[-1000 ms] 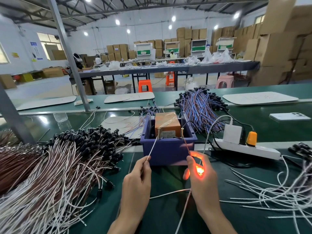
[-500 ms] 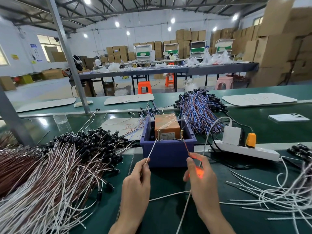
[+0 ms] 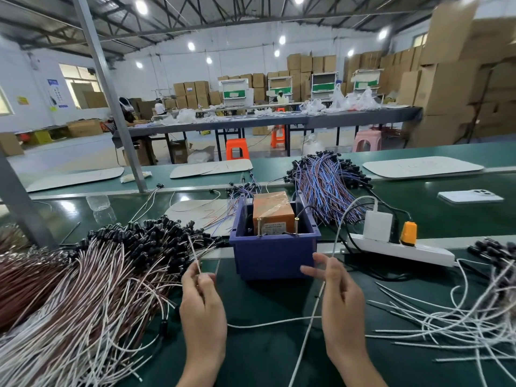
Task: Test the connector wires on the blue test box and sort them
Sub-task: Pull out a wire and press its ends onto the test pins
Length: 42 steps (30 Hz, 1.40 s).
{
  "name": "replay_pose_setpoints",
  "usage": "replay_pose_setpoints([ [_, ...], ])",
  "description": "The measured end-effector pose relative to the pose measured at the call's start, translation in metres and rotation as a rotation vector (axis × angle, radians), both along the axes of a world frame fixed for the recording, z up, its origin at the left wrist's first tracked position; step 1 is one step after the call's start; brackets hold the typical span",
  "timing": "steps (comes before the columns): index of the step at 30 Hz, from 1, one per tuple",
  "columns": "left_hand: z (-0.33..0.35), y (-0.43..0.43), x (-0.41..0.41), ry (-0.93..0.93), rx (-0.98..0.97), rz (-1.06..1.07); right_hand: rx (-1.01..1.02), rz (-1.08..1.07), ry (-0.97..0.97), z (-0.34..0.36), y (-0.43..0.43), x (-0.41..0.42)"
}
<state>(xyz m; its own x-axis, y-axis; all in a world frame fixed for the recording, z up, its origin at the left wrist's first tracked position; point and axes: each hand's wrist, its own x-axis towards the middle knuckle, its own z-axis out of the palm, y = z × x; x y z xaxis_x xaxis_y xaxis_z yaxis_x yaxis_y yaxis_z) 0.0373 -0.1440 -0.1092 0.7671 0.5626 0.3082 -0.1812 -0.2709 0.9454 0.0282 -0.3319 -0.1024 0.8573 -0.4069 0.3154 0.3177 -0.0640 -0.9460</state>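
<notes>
The blue test box (image 3: 275,258) stands on the green bench in front of me, with an orange unit (image 3: 273,210) inside and two brass pins (image 3: 259,226) at its near rim. My left hand (image 3: 201,311) pinches one end of a white connector wire (image 3: 265,325), and its tip points up, left of the box and off the pins. My right hand (image 3: 337,303) holds the other part of the same wire at the box's front right corner, clear of the pins. Nothing glows in that hand.
A big pile of white and brown wires with black connectors (image 3: 97,275) fills the left. Loose white wires (image 3: 460,317) lie on the right. Blue-purple wires (image 3: 326,182) sit behind the box. A power strip (image 3: 402,248) and a phone (image 3: 472,196) are at right.
Both hands drew the wire ends back from the brass pins. The orange glow in my right hand went out. My left hand shifted left.
</notes>
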Motion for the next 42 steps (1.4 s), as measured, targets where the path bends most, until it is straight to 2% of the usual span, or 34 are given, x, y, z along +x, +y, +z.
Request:
replay_pose_setpoints([
  [3, 0.002, 0.002, -0.004, 0.034, 0.073, 0.062, 0.109, 0.011, 0.029, 0.002, -0.002, -0.002],
  [5, 0.004, 0.003, -0.008, -0.004, 0.218, 0.107, 0.183, 0.044, 0.038, 0.004, -0.005, -0.003],
  [8, 0.005, -0.006, -0.017, -0.162, 0.551, -0.006, 0.336, 0.108, 0.039, 0.009, -0.012, -0.005],
  [12, 0.008, -0.036, -0.028, -0.467, 0.989, -0.239, 0.600, 0.208, 0.029, 0.016, -0.022, -0.009],
  [14, 0.008, -0.054, -0.031, -0.584, 1.133, -0.281, 0.746, 0.300, -0.019, 0.022, -0.026, -0.013],
  [18, 0.003, -0.072, -0.034, -0.634, 1.290, -0.312, 0.956, 0.405, -0.108, 0.036, -0.039, -0.023],
  [23, -0.001, -0.067, -0.033, -0.667, 1.240, -0.333, 1.091, 0.379, -0.158, 0.050, -0.072, -0.030],
  [26, -0.002, -0.069, -0.031, -0.687, 1.165, -0.396, 1.078, 0.366, -0.168, 0.052, -0.093, -0.028],
  [29, -0.003, -0.077, -0.028, -0.696, 1.138, -0.411, 1.081, 0.339, -0.121, 0.041, -0.108, -0.024],
  [34, 0.011, -0.091, -0.023, -0.675, 1.052, -0.416, 1.256, 0.327, -0.063, 0.012, -0.124, -0.014],
  [37, 0.030, -0.114, -0.022, -0.596, 0.993, -0.429, 1.255, 0.341, -0.061, 0.008, -0.126, -0.011],
  [42, 0.066, -0.181, -0.012, -0.404, 0.916, -0.481, 1.262, 0.246, 0.035, 0.011, -0.123, -0.012],
])
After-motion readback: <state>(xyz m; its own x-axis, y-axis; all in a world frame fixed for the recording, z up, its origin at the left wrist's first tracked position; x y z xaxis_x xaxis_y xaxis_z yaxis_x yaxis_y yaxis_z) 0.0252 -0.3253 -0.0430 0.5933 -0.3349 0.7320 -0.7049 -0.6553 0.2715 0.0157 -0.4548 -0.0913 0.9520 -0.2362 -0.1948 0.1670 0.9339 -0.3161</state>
